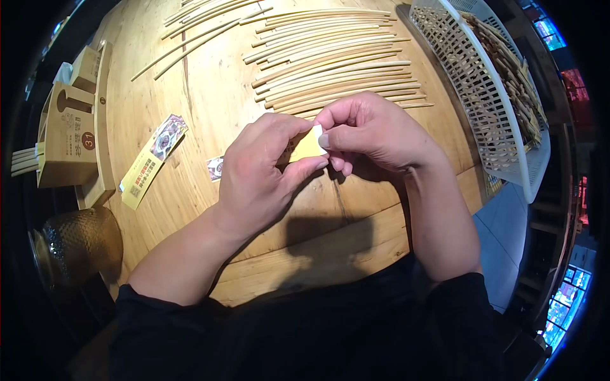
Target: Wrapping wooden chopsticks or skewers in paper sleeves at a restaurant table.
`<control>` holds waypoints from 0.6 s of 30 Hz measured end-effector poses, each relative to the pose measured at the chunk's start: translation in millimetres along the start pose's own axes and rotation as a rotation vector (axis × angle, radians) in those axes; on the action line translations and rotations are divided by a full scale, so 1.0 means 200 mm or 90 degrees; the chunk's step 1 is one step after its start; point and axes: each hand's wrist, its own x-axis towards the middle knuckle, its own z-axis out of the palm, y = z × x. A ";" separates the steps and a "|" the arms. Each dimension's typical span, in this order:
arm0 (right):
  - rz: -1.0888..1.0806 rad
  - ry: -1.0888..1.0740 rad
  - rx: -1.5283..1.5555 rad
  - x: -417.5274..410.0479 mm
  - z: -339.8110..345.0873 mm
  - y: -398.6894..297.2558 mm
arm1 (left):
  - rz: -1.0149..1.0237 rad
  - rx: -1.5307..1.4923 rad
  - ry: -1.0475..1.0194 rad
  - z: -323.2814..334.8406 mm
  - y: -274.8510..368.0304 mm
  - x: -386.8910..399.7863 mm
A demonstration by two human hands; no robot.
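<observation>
A yellow printed paper sleeve (305,146) lies across my two hands above the wooden table. My left hand (257,159) grips it between thumb and fingers, covering its middle. Past the left side of that hand shows a picture-printed paper end (215,169), apparently of the same sleeve. At the other end, the thumb and fingers of my right hand (376,135) pinch the sleeve by its white edge (318,132). Just beyond my hands, wooden chopsticks (333,66) lie side by side in a loose row. Whether anything is inside the sleeve is hidden.
A stack of similar paper sleeves (155,159) rests left of my hands. More chopsticks (205,38) are at the far left. A cardboard box (71,138) holds wrapped sticks, near an amber glass vessel (83,247). At right stands a white plastic basket (469,71) full of chopsticks.
</observation>
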 end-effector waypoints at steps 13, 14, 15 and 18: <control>0.019 0.055 -0.015 -0.01 0.03 0.01 | -0.034 0.001 -0.010 0.00 0.02 0.00; 0.022 0.073 -0.040 -0.01 0.05 0.00 | -0.023 0.026 -0.010 -0.01 0.02 0.00; 0.024 0.095 -0.066 -0.01 0.06 -0.01 | -0.020 0.022 -0.011 -0.01 0.03 0.01; 0.031 0.138 -0.141 -0.01 0.09 0.01 | -0.017 0.106 -0.048 -0.01 0.03 0.02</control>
